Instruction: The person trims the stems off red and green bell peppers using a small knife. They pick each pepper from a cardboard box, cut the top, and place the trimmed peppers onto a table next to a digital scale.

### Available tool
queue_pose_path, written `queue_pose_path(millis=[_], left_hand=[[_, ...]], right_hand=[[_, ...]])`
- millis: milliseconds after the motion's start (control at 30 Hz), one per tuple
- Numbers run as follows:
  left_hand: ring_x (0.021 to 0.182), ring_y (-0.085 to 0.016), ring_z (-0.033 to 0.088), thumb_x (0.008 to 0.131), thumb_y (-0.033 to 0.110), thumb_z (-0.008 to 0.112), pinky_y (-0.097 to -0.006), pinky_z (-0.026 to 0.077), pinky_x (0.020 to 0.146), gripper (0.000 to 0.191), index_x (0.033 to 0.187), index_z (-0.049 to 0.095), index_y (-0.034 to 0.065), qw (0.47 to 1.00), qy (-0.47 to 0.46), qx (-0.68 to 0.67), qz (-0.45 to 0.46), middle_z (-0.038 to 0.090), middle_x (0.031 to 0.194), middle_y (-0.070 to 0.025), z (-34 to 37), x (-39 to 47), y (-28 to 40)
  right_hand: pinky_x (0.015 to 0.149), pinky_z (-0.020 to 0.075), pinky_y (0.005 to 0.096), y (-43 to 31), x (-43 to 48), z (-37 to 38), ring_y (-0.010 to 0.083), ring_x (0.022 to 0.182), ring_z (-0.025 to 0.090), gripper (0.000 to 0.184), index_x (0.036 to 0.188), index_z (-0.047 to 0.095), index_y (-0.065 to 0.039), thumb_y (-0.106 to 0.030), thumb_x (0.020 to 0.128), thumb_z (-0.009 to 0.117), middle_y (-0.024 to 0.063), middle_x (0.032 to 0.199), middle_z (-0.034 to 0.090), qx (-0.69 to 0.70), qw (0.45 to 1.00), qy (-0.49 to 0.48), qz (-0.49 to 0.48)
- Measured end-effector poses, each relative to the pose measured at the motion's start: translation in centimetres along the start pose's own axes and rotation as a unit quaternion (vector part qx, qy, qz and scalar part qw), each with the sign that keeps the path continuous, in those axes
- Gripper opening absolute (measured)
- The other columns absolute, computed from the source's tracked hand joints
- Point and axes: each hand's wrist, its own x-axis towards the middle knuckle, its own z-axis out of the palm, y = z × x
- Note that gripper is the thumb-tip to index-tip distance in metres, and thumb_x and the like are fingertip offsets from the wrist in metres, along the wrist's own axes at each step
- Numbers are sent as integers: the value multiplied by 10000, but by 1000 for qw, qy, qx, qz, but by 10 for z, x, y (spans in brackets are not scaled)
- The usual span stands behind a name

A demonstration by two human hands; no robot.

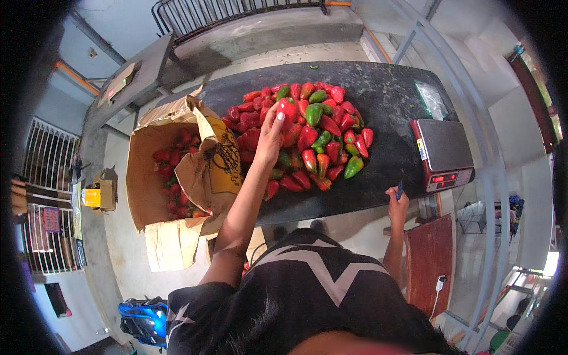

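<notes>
My left hand (269,136) is raised above a heap of bell peppers (308,138), with a red bell pepper (287,111) between its thumb and fingers. Most of the heap is red, with several green and a few half-turned ones such as a green-and-orange pepper (323,166). At the front edge of the black table (386,93), my right hand (399,202) grips a small tool with a blue handle (400,191); its tip is too fine to make out. Left of the heap, an open cardboard box (143,177) holds more red peppers (175,157), partly hidden by its torn flap.
A digital weighing scale (445,144) stands at the table's right end, beside a clear plastic bag (430,100). Blue-grey metal posts (488,177) rise beyond it. A grey counter (146,66) runs along the left, bearing a small carton (108,191). A blue-and-black bag (144,321) lies lower left.
</notes>
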Motion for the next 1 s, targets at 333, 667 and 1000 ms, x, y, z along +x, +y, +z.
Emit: queue_pose_path(millis=[333,667,1000], left_hand=[[1278,-383,275,828,351,572,-500,236,1035,668,1378,284,105,687,33,721,-82,231,1427,-206,-62,20,-90],[1002,-160,538,894,210,539,-300,406,904,361,1194,506,11,954,-68,292,-3,522,1141,-87,28,-99,118],[802,-164,550,926,316,419,-281,427,746,392,1042,557,-32,820,218,485,212,581,974,-116,-39,-220,349]], right_hand=[[744,461,320,0,-30,7,172,766,618,255,787,590,11,-235,851,588,87,784,662,-4,999,-28,25],[723,455,319,-29,4,72,211,738,615,250,836,618,2,-247,843,604,103,775,657,-7,992,-126,-25],[505,377,253,-91,1,131,91,531,470,242,817,583,-36,-267,881,562,11,705,587,48,967,-246,39]])
